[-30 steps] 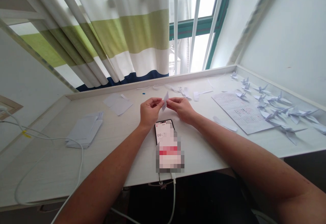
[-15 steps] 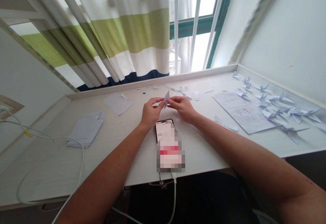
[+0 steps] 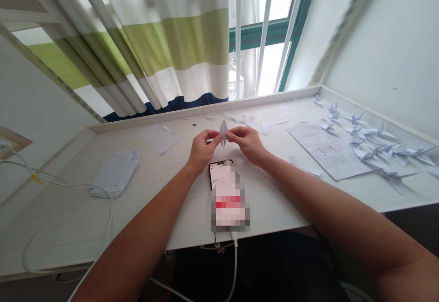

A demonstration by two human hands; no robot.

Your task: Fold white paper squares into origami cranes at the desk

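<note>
A small piece of folded white paper [image 3: 223, 128] stands upright between my two hands, pointed at the top and split into two narrow points below. My left hand [image 3: 205, 148] pinches its left edge between thumb and fingers. From the other side, my right hand [image 3: 247, 144] grips the right edge the same way. Both hands are above the desk, just beyond a phone [image 3: 216, 174] whose screen is partly blurred out.
Several folded paper cranes [image 3: 372, 132] crowd the right side, beside a printed sheet [image 3: 329, 151]. At left lie a stack of white paper [image 3: 115, 176] and loose sheets [image 3: 157, 138]. Paper scraps [image 3: 265, 128] lie behind my hands. A white cable [image 3: 111, 215] crosses the desk's left part.
The folded paper has turned in my fingers from a narrow edge-on view to its broader face, showing the two lower points. My hands stay in nearly the same place.
</note>
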